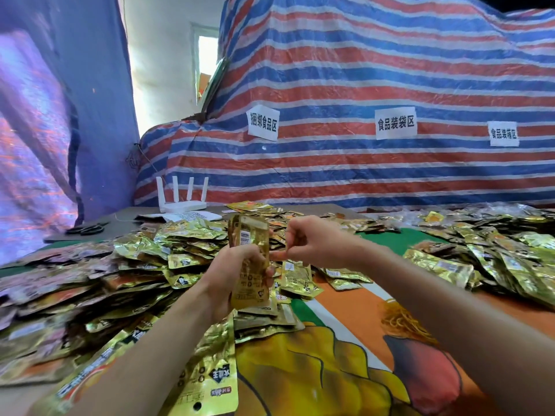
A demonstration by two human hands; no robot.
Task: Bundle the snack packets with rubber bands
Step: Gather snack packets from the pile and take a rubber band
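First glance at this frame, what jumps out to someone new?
The red, white and blue striped tarp fills the back, with three paper signs on it. Below it, heaps of gold snack packets lie across the printed tablecloth, left and right. In the middle the left hand grips an upright stack of packets, the right hand curled close beside it.

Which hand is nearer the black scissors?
Left. The left hand, gripping the packets, lies right of the scissors; the right hand is farther right, beyond the packets.
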